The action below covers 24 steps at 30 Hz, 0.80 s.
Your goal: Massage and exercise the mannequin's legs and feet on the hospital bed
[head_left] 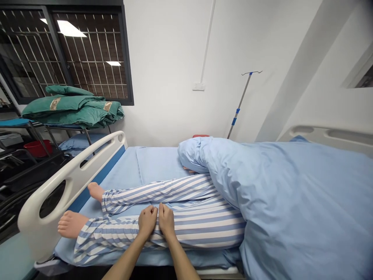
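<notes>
My left hand [147, 221] and my right hand [166, 220] are side by side, a narrow gap between them. Both are closed into fists on the near leg of the striped trousers [204, 223], around the knee. No object shows in either fist; the undersides of the fingers are hidden. The blue-and-white trousers are worn by a figure lying on the bed, with the bare near foot [72, 224] and far foot [96, 191] pointing left. A light blue quilt [271, 186], folded back, covers the upper body.
The pale footboard [43, 198] rises at the left, the headboard [329, 134] at the right. Light blue sheet [159, 161] covers the mattress. An IV pole [241, 103] stands behind. Green folded bedding [75, 111] is piled beneath the window, and a red bucket [37, 148] sits below.
</notes>
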Each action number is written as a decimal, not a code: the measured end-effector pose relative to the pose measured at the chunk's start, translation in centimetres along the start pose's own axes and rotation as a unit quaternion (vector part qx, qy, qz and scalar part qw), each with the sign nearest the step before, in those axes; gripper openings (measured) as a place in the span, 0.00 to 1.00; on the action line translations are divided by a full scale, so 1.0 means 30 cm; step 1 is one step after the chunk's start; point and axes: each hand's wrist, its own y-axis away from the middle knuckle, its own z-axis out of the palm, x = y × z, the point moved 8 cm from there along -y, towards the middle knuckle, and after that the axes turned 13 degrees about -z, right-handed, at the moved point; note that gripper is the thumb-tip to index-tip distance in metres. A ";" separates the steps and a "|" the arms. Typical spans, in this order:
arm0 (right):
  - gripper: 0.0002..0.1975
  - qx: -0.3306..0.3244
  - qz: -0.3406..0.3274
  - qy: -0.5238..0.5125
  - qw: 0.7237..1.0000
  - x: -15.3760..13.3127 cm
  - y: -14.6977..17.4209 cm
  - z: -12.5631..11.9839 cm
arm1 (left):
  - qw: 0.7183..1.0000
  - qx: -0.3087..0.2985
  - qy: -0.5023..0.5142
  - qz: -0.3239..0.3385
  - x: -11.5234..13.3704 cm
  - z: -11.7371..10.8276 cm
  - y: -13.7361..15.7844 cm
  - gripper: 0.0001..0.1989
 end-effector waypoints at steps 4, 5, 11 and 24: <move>0.25 0.018 0.010 -0.023 1.000 0.006 0.000 -0.011 | 0.999 0.000 0.041 -0.007 0.027 0.003 -0.006 0.15; 0.25 0.021 0.010 -0.032 0.999 0.006 0.000 -0.012 | 0.998 0.000 0.065 -0.013 0.038 0.001 -0.007 0.15; 0.24 0.027 0.024 -0.118 0.992 0.030 0.000 -0.004 | 0.960 0.013 0.275 -0.044 0.127 -0.018 -0.006 0.16; 0.23 0.054 0.042 -0.141 0.988 0.064 -0.012 -0.008 | 0.972 -0.013 0.234 -0.011 0.056 0.075 0.031 0.17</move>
